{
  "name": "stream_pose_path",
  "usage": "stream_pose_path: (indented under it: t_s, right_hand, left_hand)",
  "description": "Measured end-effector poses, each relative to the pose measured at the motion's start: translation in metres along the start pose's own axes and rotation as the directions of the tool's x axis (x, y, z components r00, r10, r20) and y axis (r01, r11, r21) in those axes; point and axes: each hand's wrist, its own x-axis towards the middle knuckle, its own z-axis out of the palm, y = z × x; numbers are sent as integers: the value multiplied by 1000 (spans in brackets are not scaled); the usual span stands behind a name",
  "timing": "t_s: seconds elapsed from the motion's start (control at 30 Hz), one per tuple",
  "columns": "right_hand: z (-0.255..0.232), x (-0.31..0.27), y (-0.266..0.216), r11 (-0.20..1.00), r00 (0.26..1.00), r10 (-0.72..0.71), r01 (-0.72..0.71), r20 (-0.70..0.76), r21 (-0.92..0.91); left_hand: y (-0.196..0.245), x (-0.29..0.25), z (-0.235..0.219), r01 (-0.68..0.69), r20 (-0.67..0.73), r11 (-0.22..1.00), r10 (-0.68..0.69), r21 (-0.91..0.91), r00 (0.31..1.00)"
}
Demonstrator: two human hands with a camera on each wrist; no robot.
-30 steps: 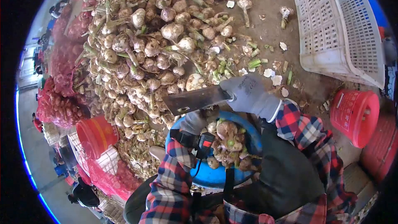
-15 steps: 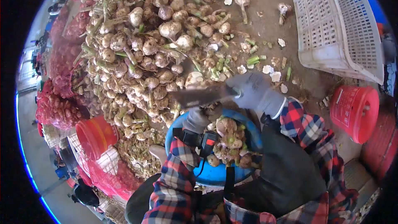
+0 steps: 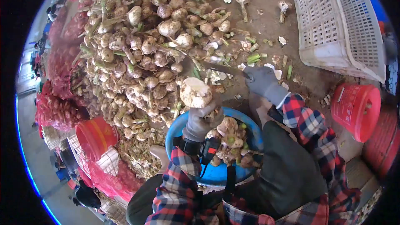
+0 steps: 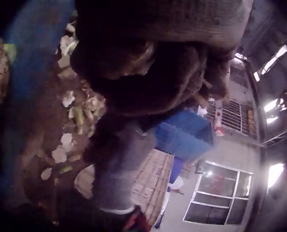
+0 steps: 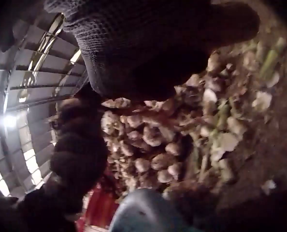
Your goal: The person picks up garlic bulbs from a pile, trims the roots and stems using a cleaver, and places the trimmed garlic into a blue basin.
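In the head view the gloved left hand (image 3: 200, 121) grips a garlic bulb (image 3: 195, 93), its pale cut face turned up, above the near-left rim of a blue basin (image 3: 177, 127). The gloved right hand (image 3: 266, 84) holds a wide-bladed knife (image 3: 223, 69) by its handle, blade pointing left, beyond the bulb and apart from it. Several bulbs (image 3: 230, 135) lie in the basin. The left wrist view shows the dark left glove (image 4: 148, 72) with curled fingers; in the right wrist view the right glove (image 5: 143, 43) is in shadow.
A large heap of garlic with stems (image 3: 146, 50) covers the ground ahead and left. White crates (image 3: 325, 25) stand at the upper right, a red bucket (image 3: 354, 110) below them. Another red bucket (image 3: 96, 137) and red net bags (image 3: 56, 108) are on the left.
The right hand and knife have moved right and away from the left hand. The left hand has turned, and the bulb's cut face now shows above its fingers.
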Motion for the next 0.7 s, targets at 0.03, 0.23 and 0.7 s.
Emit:
stream_pose_path:
  t_s: [0.03,0.23,0.7]
  right_hand:
    - [-4,0,-4,999,1000,-31,31,4,-8]
    - [-9,-7,-26,237,943,-30,-315,331,919]
    - [-17,21,-5,964,963,-238,218,126,150]
  left_hand:
    - [1,4,-1,57,-42,998,-56,20,998]
    - [2,41,13,-179,-169,938,236,295,957]
    - [22,35,8,194,110,956,-223,221,969]
